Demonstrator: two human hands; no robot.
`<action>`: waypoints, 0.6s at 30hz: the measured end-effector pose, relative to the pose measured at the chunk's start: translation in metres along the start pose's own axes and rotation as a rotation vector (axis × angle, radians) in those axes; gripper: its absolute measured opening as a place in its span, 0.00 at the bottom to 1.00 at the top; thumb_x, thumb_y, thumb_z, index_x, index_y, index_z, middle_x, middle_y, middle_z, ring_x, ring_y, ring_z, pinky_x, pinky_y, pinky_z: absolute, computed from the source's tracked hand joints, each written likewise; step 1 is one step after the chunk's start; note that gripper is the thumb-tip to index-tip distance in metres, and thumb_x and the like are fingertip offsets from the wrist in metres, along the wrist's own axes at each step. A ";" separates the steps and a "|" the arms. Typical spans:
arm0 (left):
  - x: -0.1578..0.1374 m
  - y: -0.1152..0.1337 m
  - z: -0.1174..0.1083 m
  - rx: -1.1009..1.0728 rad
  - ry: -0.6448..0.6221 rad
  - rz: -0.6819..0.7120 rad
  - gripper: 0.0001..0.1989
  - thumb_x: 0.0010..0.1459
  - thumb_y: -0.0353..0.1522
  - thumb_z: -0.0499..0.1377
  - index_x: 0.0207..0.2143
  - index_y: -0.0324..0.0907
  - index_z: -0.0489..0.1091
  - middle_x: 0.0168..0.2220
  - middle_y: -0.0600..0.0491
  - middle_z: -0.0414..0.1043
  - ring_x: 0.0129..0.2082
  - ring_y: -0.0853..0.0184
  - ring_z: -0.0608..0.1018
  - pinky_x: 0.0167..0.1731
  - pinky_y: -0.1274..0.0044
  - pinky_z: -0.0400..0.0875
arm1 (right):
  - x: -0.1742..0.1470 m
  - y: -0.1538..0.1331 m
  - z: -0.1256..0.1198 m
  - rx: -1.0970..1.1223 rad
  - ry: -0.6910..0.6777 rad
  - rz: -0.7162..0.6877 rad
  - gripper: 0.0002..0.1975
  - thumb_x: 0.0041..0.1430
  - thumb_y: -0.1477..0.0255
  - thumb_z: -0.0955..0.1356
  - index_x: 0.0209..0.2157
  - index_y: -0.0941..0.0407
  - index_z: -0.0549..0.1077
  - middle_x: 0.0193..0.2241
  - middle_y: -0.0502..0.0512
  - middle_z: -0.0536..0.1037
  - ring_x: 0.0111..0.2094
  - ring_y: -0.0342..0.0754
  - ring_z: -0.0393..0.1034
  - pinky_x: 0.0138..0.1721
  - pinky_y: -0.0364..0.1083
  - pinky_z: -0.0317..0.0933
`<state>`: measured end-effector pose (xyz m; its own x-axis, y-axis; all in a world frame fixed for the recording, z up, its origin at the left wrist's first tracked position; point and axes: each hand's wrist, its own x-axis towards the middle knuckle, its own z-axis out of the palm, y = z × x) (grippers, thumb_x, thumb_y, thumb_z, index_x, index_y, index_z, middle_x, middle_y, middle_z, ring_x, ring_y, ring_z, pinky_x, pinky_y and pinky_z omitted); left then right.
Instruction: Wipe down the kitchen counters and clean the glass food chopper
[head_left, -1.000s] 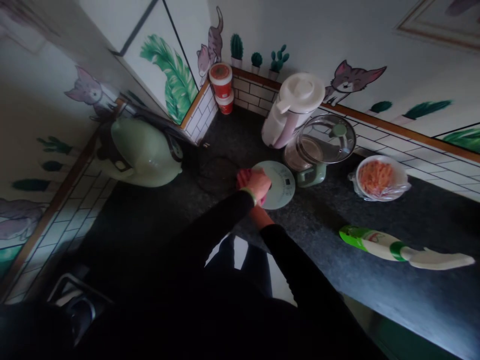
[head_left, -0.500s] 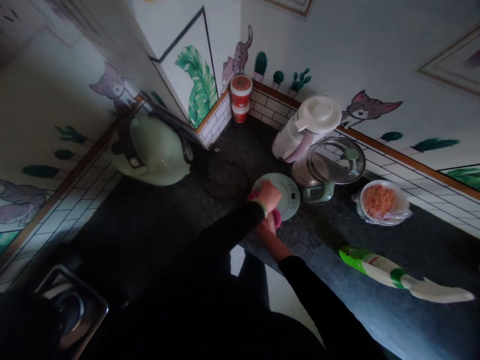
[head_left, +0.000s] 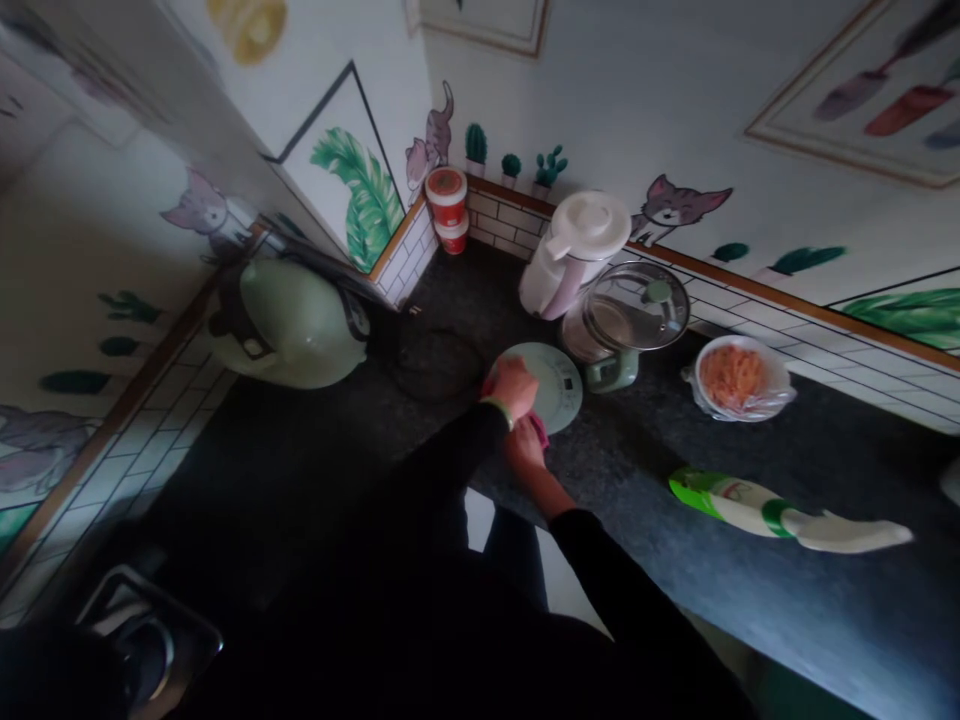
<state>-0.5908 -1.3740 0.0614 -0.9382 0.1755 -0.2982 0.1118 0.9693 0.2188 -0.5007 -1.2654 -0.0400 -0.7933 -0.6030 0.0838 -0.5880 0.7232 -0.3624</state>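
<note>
A bunched pink cloth (head_left: 539, 428) lies at the near left edge of a round pale green base (head_left: 551, 395) with a small dark display. My left hand (head_left: 514, 386), a bracelet at its wrist, is closed on the cloth over the base's left side. Just nearer to me, my right hand (head_left: 526, 450) grips the cloth's lower end by the rim, close under the left wrist. Most of the cloth is hidden by the two hands, and fingertips do not show. Beside the base stands a glass pot (head_left: 592, 335) with a green handle.
Behind are a white jug (head_left: 581, 250) and a glass lid (head_left: 637, 305). A bowl of shredded orange food (head_left: 739, 380) and a green-white bag (head_left: 739, 502) lie to the right. Red tubs (head_left: 448, 210) fill the corner; a green appliance (head_left: 292, 325) stands left, with a dark cable (head_left: 435, 365) near it.
The view has shifted, so objects on the counter appear farther left. My hands stay on the cloth at the base, with only a slight shift in their pose.
</note>
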 end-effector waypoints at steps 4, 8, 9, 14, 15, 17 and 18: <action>0.002 -0.003 -0.009 0.037 -0.036 0.052 0.20 0.64 0.26 0.54 0.56 0.29 0.76 0.66 0.28 0.64 0.64 0.45 0.71 0.60 0.57 0.68 | -0.043 0.047 -0.028 -0.014 0.066 0.043 0.26 0.69 0.74 0.63 0.67 0.58 0.67 0.67 0.64 0.67 0.70 0.56 0.59 0.70 0.58 0.55; 0.001 -0.007 -0.009 0.072 -0.051 0.084 0.21 0.66 0.28 0.55 0.58 0.25 0.73 0.67 0.27 0.63 0.64 0.47 0.71 0.59 0.63 0.70 | -0.014 0.087 -0.051 0.016 0.161 0.129 0.27 0.72 0.71 0.58 0.68 0.61 0.64 0.70 0.64 0.63 0.73 0.55 0.53 0.71 0.59 0.53; 0.001 -0.007 -0.008 0.083 -0.054 0.089 0.22 0.66 0.28 0.55 0.58 0.25 0.72 0.66 0.27 0.63 0.63 0.48 0.72 0.59 0.64 0.70 | 0.001 0.092 -0.053 0.024 0.179 0.158 0.27 0.71 0.70 0.58 0.68 0.62 0.65 0.70 0.65 0.63 0.73 0.56 0.51 0.71 0.60 0.52; 0.005 -0.007 -0.009 0.129 -0.076 0.107 0.22 0.66 0.28 0.54 0.58 0.25 0.73 0.66 0.26 0.64 0.61 0.48 0.74 0.58 0.65 0.71 | 0.035 0.067 -0.039 0.055 0.266 0.307 0.28 0.71 0.70 0.58 0.68 0.63 0.64 0.71 0.67 0.61 0.74 0.59 0.48 0.71 0.63 0.50; 0.005 -0.007 -0.009 0.133 -0.078 0.112 0.21 0.66 0.28 0.54 0.58 0.25 0.73 0.65 0.26 0.65 0.62 0.48 0.74 0.58 0.65 0.70 | 0.027 0.052 -0.033 0.057 0.259 0.318 0.28 0.71 0.70 0.58 0.68 0.63 0.64 0.70 0.67 0.62 0.74 0.59 0.49 0.71 0.63 0.50; 0.004 -0.009 -0.009 0.135 -0.078 0.123 0.21 0.66 0.28 0.54 0.58 0.25 0.73 0.65 0.27 0.66 0.63 0.48 0.72 0.60 0.66 0.69 | 0.006 0.018 -0.017 0.057 0.209 0.310 0.27 0.71 0.72 0.58 0.68 0.62 0.65 0.69 0.67 0.64 0.73 0.58 0.52 0.71 0.62 0.51; 0.004 -0.010 -0.009 0.134 -0.077 0.127 0.21 0.66 0.28 0.54 0.58 0.25 0.72 0.65 0.27 0.65 0.64 0.49 0.72 0.61 0.66 0.68 | -0.004 0.001 -0.008 0.056 0.168 0.290 0.26 0.71 0.72 0.58 0.68 0.62 0.66 0.69 0.67 0.65 0.72 0.58 0.54 0.71 0.62 0.52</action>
<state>-0.5985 -1.3844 0.0668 -0.8865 0.3058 -0.3472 0.2756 0.9518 0.1348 -0.4995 -1.2591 -0.0330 -0.9440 -0.3074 0.1199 -0.3279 0.8340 -0.4438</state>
